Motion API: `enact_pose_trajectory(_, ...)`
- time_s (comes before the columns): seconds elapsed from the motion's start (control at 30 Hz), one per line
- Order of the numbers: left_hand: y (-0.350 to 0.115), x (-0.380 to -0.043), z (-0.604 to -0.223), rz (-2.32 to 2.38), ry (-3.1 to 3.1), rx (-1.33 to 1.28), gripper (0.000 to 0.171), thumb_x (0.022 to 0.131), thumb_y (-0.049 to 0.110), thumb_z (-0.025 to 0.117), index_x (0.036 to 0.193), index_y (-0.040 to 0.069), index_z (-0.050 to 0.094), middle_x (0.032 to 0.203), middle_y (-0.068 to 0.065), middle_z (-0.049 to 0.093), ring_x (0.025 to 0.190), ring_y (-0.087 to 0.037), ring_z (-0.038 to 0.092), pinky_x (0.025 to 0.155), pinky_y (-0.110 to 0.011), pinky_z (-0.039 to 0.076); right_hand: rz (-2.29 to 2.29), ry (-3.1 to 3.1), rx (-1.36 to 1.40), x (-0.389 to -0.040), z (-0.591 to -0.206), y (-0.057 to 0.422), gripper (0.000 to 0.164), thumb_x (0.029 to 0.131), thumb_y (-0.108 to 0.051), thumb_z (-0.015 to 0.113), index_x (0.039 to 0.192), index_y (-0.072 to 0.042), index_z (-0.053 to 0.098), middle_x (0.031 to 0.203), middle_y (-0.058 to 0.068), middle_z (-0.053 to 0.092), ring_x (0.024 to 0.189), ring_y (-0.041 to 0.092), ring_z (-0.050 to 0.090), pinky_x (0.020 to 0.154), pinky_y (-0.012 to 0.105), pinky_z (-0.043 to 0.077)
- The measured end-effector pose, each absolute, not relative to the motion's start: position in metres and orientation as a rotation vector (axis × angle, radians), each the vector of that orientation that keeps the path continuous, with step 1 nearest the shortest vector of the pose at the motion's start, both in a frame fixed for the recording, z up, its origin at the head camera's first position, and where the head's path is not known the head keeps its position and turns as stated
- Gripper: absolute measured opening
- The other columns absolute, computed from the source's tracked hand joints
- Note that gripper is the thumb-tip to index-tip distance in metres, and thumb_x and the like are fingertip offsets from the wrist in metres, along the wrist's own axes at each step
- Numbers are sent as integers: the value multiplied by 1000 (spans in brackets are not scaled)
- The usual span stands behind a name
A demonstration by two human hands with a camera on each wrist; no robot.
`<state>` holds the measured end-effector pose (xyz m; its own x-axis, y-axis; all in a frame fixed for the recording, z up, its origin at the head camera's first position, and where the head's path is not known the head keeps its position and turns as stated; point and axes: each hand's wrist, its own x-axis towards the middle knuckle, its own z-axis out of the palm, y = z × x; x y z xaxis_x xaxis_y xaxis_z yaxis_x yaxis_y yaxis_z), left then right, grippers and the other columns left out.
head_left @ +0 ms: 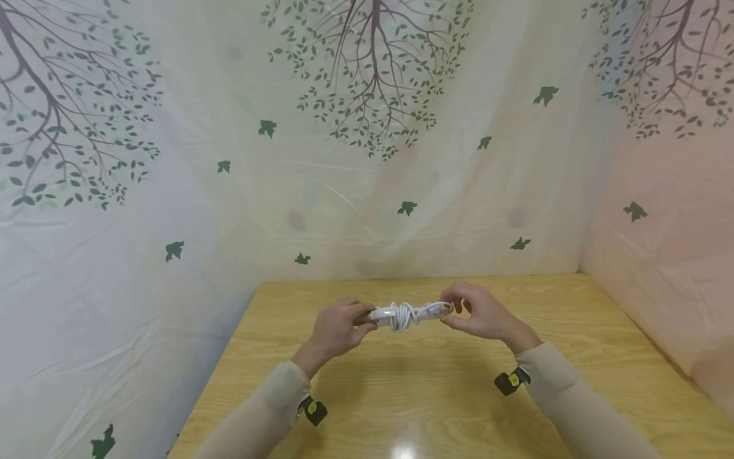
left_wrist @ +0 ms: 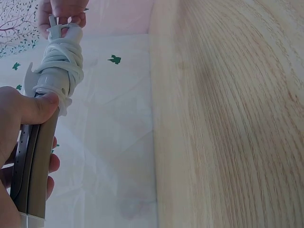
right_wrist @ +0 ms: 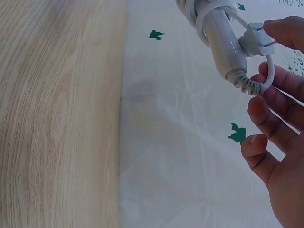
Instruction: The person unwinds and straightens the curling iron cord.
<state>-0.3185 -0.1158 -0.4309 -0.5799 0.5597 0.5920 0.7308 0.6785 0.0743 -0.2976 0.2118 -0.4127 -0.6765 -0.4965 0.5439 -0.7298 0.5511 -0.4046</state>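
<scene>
A white hair straightener (head_left: 384,313) is held level above the table, its white cord (head_left: 404,316) wound several times round the handle. My left hand (head_left: 338,328) grips it by the plate end; in the left wrist view the thumb presses near the wound cord, with fingers round the brownish plate arms (left_wrist: 37,161). At the other end, my right hand (head_left: 478,312) has its fingertips on the two-pin plug (right_wrist: 257,40) and the cord loop beside it. One digit meets the plug's pins, while other fingertips lie against the cord below the ribbed sleeve (right_wrist: 244,83).
Below the hands is a wood-grain table (head_left: 401,395). Pale cloth walls (head_left: 344,223) printed with trees and green leaves stand at its back and sides. Each sleeved wrist carries a small black camera (head_left: 507,384).
</scene>
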Motion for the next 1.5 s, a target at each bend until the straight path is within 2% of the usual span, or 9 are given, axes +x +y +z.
enact_pose_trajectory(0.37, -116, -318, -432, -443, -2350, -994, 28, 79, 36, 80, 101, 19, 75, 88, 7, 70, 70, -4, 61, 55, -18, 46, 846, -2415, 973, -298, -413, 209, 27, 80, -28, 81, 101, -20, 65, 81, -9, 60, 67, 10, 50, 57, 24, 42)
enact_pose_trajectory(0.5, -117, -317, -434, -441, -2330, -996, 27, 79, 36, 81, 100, 19, 75, 86, 7, 70, 68, -4, 61, 55, -18, 45, 863, -2405, 958, -298, -414, 207, 24, 80, -25, 81, 99, -19, 67, 80, -9, 60, 66, 9, 50, 57, 26, 44)
enact_pose_trajectory(0.8, -115, -315, -434, -431, -2310, -1000, 28, 78, 36, 81, 100, 18, 75, 88, 6, 71, 70, -7, 63, 56, -23, 49, 891, -2393, 956, -296, -414, 209, 23, 79, -21, 82, 98, -19, 67, 78, -15, 57, 63, 12, 52, 56, 22, 42)
enact_pose_trajectory(1.03, -114, -313, -432, -435, -2306, -1002, 29, 77, 34, 83, 99, 17, 75, 87, 5, 71, 68, -7, 63, 54, -21, 47, 887, -2399, 946, -296, -414, 208, 25, 78, -19, 82, 98, -15, 67, 79, -10, 60, 64, 3, 47, 55, 22, 43)
enact_pose_trajectory(1.27, -114, -313, -431, -425, -2321, -1002, 28, 78, 35, 81, 99, 18, 75, 87, 6, 71, 68, -6, 62, 54, -19, 46, 866, -2418, 931, -294, -411, 206, 24, 78, -18, 82, 97, -14, 67, 80, -6, 63, 60, 2, 42, 52, 21, 39)
enact_pose_trajectory(1.5, -113, -311, -430, -435, -2352, -1050, 25, 79, 34, 81, 98, 18, 75, 83, 7, 69, 66, -3, 59, 54, -17, 43, 874, -2430, 985, -294, -414, 206, 20, 84, -14, 77, 88, -19, 58, 74, -13, 54, 56, 2, 39, 49, 20, 36)
